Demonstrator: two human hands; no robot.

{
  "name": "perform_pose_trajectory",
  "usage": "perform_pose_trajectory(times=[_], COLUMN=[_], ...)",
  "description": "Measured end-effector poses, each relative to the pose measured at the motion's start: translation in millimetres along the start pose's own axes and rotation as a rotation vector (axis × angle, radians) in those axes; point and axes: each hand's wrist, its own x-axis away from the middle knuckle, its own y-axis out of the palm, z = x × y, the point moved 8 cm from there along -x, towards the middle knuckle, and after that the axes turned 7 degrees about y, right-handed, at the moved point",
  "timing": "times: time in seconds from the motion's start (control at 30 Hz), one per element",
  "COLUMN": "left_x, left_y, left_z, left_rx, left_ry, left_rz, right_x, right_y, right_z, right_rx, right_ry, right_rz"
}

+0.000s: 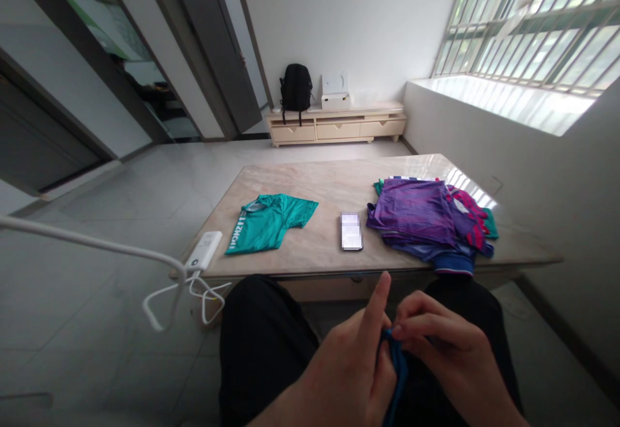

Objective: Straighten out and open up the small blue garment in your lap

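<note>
Over my lap, my left hand (356, 349) grips a piece of blue fabric (398, 365), its index finger pointing up and the other fingers curled round the cloth. My right hand (443, 333) pinches the top edge of the same fabric between thumb and fingertips, touching close to the left hand. Most of the cloth hangs down out of sight behind my hands, so its kind is not clear. On the table beyond lie a folded teal jersey (264, 223) with white lettering, at left, and a pile of purple, pink and blue jerseys (416, 210), at right.
A phone (351, 231) with a lit screen lies on the marble table (300, 262) between the clothes. A white power strip (206, 250) with a looping cable (165, 262) is at the left edge. Farther back, a low cabinet (339, 130) bears a black backpack (296, 88) and white boxes (335, 101).
</note>
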Motion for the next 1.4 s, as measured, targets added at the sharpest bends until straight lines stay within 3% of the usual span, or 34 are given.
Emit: perform_pose_trajectory(times=[0.23,0.43,0.7,0.83,0.97,1.23,1.4], left_x=[-4.3,-6.5,-6.1,-7.8,-11.0,4.0,11.7], left_y=[2.4,11.1,13.4,15.9,17.6,1.0,-6.6], left_z=[5.0,7.2,4.3,7.0,-1.1,-31.0,-40.0], left_rx=[-0.127,-0.168,-0.204,-0.253,-0.302,0.039,0.048], left_ry=[0.033,0.111,0.098,0.122,0.037,-0.298,-0.389], left_rz=[-0.085,-0.172,-0.196,-0.254,-0.306,0.01,0.162], right_x=[-1.0,1.0,2.9,6.1,4.3,4.5,9.3], right_y=[-4.1,-8.9,4.6,6.0,1.8,-20.6,-28.6], right_z=[10.8,15.2,37.0,42.1,35.3,18.4,18.4], right_rx=[0.045,0.053,-0.104,0.004,0.151,0.253,0.212], right_ry=[0.127,0.133,0.243,0.273,0.205,0.034,-0.016], right_rz=[-0.026,0.023,-0.055,-0.08,-0.021,0.229,0.356])
